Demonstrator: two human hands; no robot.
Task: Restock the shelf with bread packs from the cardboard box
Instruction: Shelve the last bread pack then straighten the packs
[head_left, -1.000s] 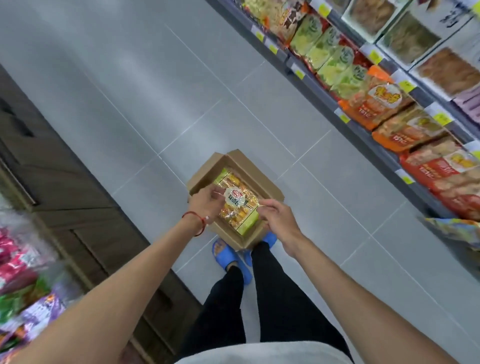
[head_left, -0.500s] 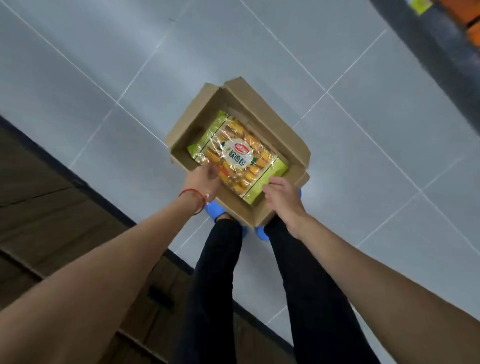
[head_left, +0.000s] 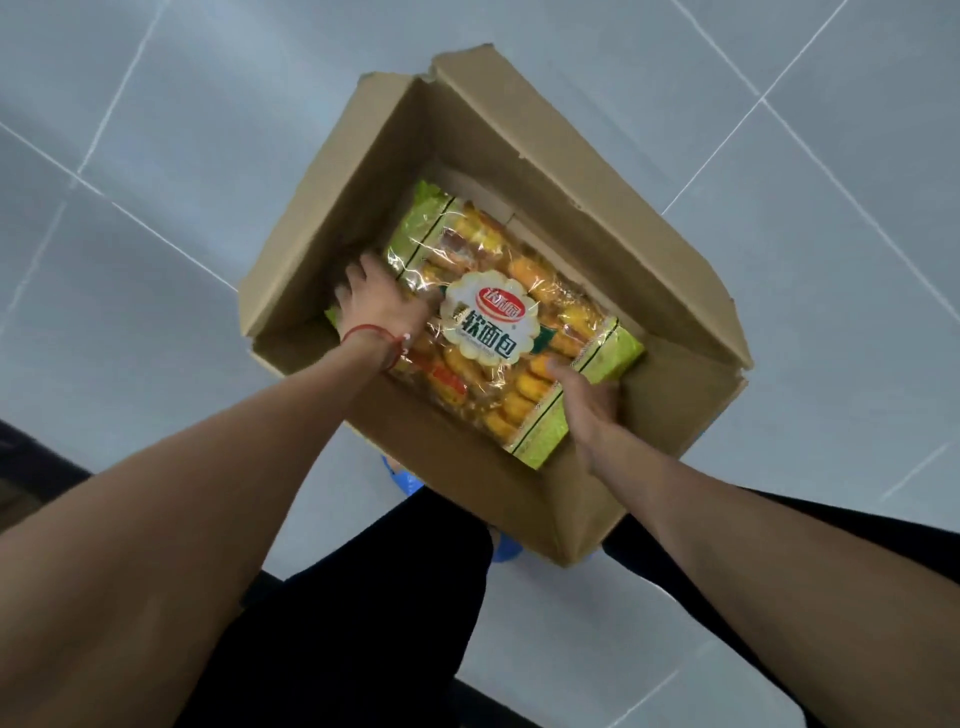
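Thin red cord bracelet (head_left: 370, 332) worn at wrist of left hand (head_left: 371, 293); small pale bead seen on cord. Both forearms seen bare, uncovered up to frame edge. Black trousers (head_left: 363, 597) worn on both legs. Blue footwear (head_left: 402, 480) glimpsed beyond trouser legs, mostly hidden, type not told.

A clear, green-edged bread pack (head_left: 498, 322) of golden rolls, white scalloped label up, lies slantwise inside the brown cardboard box (head_left: 545, 156), its flaps open.
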